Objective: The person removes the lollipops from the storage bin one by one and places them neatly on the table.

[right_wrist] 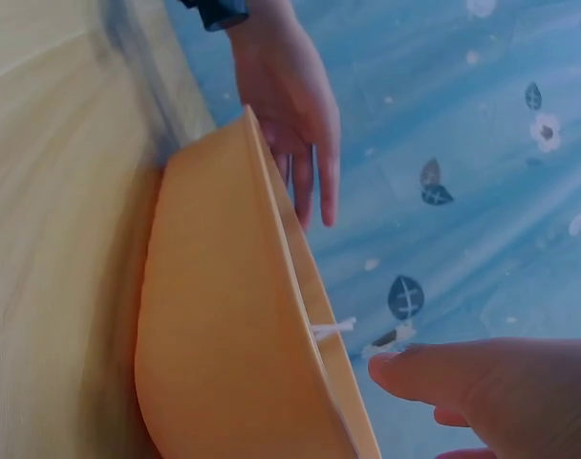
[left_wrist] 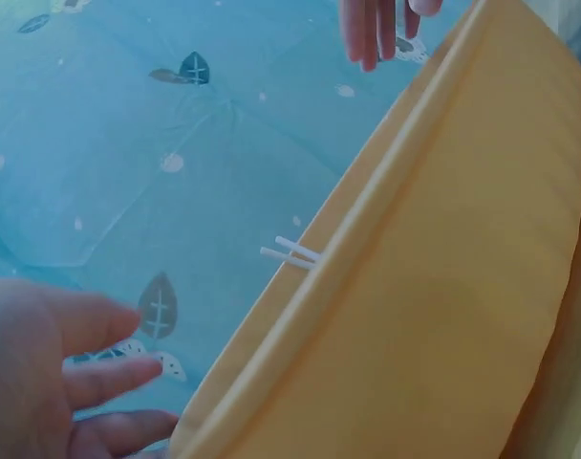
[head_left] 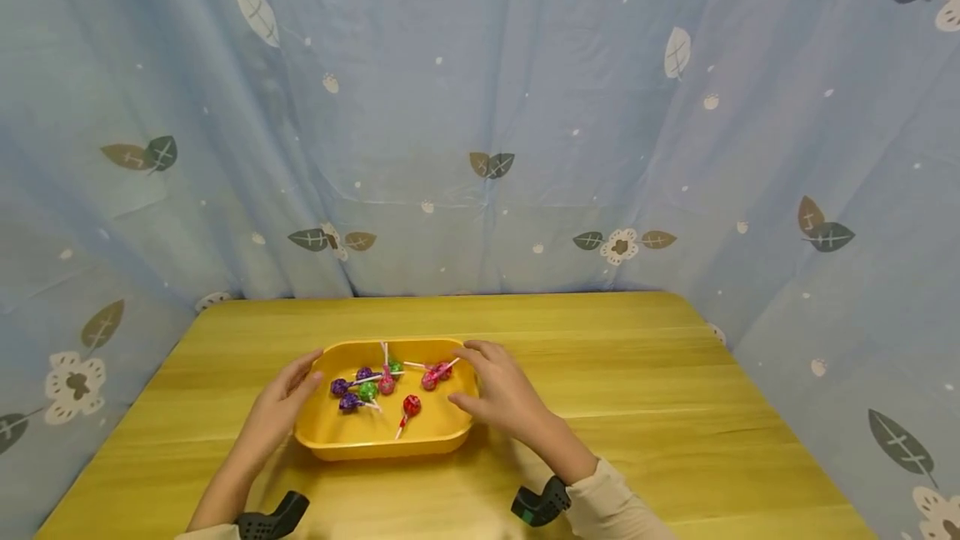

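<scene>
A yellow plastic tray point(head_left: 375, 446) lies on the table with several wrapped lollipops inside. Toward its left are purple lollipops point(head_left: 340, 387) and green lollipops point(head_left: 367, 391); a pink lollipop point(head_left: 386, 384) stands its stick over the far rim. Two more pink ones lie at the right, and a red lollipop point(head_left: 412, 406) is near the middle. My left hand point(head_left: 276, 402) is beside the tray's left end, fingers loosely spread near the rim. At the right end, my right hand point(head_left: 504, 390) hovers with thumb and fingers apart over the rim. Neither holds a lollipop; any contact with the rim is unclear.
The wooden table point(head_left: 637, 407) extends around the tray on all sides. A blue curtain point(head_left: 405, 107) with leaf and flower prints hangs behind and beside it. Black devices sit on both wrists, such as the right wrist device point(head_left: 542, 502).
</scene>
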{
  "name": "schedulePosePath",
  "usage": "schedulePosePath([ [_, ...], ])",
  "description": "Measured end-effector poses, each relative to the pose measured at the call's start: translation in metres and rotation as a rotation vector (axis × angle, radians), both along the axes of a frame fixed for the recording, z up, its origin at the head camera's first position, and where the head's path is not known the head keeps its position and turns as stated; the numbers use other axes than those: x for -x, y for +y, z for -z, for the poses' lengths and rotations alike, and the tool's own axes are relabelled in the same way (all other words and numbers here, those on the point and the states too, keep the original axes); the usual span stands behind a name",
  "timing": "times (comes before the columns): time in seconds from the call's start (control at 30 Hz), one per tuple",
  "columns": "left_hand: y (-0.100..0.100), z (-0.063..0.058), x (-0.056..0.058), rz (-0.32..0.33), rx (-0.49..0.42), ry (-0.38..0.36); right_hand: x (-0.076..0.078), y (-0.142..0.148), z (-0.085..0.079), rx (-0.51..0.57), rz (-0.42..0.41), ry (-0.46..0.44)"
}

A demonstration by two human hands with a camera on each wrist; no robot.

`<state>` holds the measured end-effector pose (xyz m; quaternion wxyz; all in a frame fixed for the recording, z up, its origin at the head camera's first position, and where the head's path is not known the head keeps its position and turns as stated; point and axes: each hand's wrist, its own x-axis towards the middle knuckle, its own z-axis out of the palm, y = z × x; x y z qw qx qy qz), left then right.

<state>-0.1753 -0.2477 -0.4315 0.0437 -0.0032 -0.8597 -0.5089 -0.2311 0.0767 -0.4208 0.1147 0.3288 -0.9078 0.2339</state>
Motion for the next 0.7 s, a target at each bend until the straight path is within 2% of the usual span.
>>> schedulePosePath([
  [0.13,-0.004,0.004,0.001,-0.052,-0.155,-0.059,-0.001,-0.008,-0.001,-0.018,-0.028,-0.022],
  [0.27,-0.011,0.006,0.003,-0.091,-0.308,-0.157,-0.002,-0.014,-0.002,-0.013,-0.058,-0.054],
  [0.33,-0.016,0.007,0.006,-0.098,-0.384,-0.2,-0.002,-0.017,-0.003,-0.006,-0.075,-0.063],
  [0.47,-0.024,0.007,0.01,-0.077,-0.532,-0.234,0.0,-0.022,-0.005,0.002,-0.105,-0.1],
  [0.57,-0.026,0.008,0.012,-0.062,-0.589,-0.243,0.001,-0.026,-0.005,-0.016,-0.124,-0.133],
  [0.7,-0.029,0.009,0.013,-0.053,-0.617,-0.244,0.002,-0.033,-0.005,-0.061,-0.162,-0.155],
])
